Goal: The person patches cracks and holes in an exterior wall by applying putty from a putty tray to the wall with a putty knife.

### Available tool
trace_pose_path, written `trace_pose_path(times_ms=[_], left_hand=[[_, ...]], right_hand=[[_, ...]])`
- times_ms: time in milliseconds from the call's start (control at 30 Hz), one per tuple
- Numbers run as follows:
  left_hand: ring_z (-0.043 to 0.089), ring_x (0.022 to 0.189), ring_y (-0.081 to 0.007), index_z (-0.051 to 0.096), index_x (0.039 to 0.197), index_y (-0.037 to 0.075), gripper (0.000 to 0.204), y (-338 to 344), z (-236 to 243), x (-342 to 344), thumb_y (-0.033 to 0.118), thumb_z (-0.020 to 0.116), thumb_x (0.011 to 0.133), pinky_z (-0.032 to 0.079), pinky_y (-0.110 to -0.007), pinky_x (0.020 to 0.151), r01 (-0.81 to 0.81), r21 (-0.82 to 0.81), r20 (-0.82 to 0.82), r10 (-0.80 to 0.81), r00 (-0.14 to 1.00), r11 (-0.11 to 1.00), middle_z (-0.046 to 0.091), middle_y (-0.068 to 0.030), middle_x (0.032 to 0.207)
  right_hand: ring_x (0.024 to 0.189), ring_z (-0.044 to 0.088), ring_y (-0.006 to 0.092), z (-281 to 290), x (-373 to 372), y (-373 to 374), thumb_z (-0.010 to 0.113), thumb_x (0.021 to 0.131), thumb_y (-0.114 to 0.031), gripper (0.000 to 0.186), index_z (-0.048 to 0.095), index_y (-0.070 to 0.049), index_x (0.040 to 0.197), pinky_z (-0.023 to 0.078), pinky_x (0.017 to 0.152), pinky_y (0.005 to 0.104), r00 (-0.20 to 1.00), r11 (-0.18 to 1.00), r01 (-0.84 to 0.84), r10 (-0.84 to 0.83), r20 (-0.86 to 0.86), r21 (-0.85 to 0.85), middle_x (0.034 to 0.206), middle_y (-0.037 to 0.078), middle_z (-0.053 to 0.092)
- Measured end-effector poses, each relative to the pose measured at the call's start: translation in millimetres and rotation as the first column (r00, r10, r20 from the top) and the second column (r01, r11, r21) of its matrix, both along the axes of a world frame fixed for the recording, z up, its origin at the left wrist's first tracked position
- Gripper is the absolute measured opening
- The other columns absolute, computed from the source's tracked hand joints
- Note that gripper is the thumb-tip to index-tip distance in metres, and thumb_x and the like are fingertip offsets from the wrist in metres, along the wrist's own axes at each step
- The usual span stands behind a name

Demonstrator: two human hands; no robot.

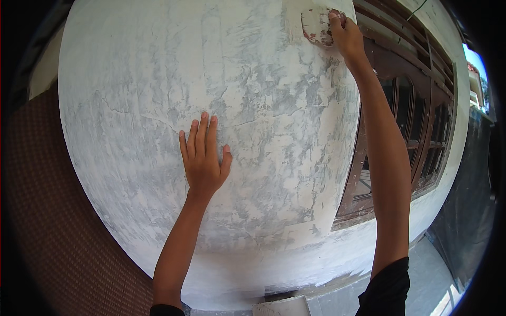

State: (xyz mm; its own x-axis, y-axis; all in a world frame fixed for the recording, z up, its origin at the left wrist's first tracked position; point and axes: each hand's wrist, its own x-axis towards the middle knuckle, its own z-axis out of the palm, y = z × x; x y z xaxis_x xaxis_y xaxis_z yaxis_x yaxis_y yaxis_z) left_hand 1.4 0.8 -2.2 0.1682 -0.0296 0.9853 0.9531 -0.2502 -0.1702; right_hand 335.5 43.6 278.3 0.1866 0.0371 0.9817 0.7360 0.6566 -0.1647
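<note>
My left hand (204, 158) lies against the whitewashed wall (126, 174) with fingers spread and nothing in it; the surface around it is patchy white and grey, with fine cracks. High at the right, my right hand (348, 37) grips a flat, paint-smeared scraper (315, 26) against the wall, beside the corner of the window opening. The scraper's handle is mostly hidden by my fingers.
A brown wooden window (432, 131) with dark panes is at the right, with a thin wire (416, 13) above. A dark panel (461, 184) stands beyond it, a brown woven-patterned surface (42, 200) is at the left, and a pale ledge (279, 308) runs below.
</note>
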Motion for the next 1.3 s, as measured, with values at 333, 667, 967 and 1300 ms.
trace_pose_path(times_ms=[333, 667, 967, 1300], left_hand=[[0.032, 0.145, -0.0320, 0.042, 0.149, 0.006, 0.059, 0.5, -1.6, -2.3, 0.021, 0.052, 0.093, 0.015, -0.054, 0.121, -0.021, 0.015, 0.015, 0.021, 1.000, 1.000, 0.040, -0.0127, 0.156], [0.032, 0.145, -0.0324, 0.042, 0.150, 0.006, 0.060, 0.1, 2.5, 4.6, 0.020, 0.052, 0.093, 0.015, -0.055, 0.121, -0.003, 0.012, 0.004, 0.003, 1.000, 1.000, 0.040, -0.0128, 0.156], [0.032, 0.145, -0.0332, 0.041, 0.149, 0.004, 0.060, -2.1, -0.5, -0.2, 0.020, 0.053, 0.093, 0.015, -0.055, 0.121, -0.010, 0.012, -0.004, 0.010, 1.000, 1.000, 0.040, -0.0137, 0.155], [0.031, 0.145, -0.0332, 0.042, 0.149, 0.004, 0.060, -0.8, -0.2, -0.9, 0.020, 0.053, 0.092, 0.016, -0.055, 0.121, -0.010, 0.013, -0.009, 0.010, 1.000, 1.000, 0.040, -0.0137, 0.156]], right_hand=[[0.085, 0.063, 0.0248, -32.0, -33.4, -12.8, 0.056, 0.099, -0.047, 0.054, 0.064, 0.005, 0.108, 0.048, 0.085, 0.0327, 0.980, 0.970, -0.201, 0.197, 0.038, 0.136, 0.097, 0.017, 0.071], [0.096, 0.067, 0.0277, -13.4, 8.4, -12.8, 0.056, 0.096, -0.048, 0.057, 0.065, 0.007, 0.106, 0.049, 0.089, 0.0349, 0.921, 0.965, -0.157, 0.220, -0.321, 0.211, 0.100, 0.019, 0.071], [0.105, 0.068, 0.0378, -0.5, 29.9, -18.7, 0.055, 0.096, -0.040, 0.048, 0.067, 0.004, 0.113, 0.050, 0.094, 0.0441, 0.931, 0.999, -0.043, 0.033, -0.365, -0.021, 0.107, 0.024, 0.071], [0.093, 0.067, 0.0303, 24.9, 21.6, 20.3, 0.056, 0.097, -0.048, 0.051, 0.068, 0.001, 0.105, 0.048, 0.088, 0.0353, 0.993, 0.999, 0.010, -0.004, -0.122, 0.045, 0.100, 0.020, 0.072]])
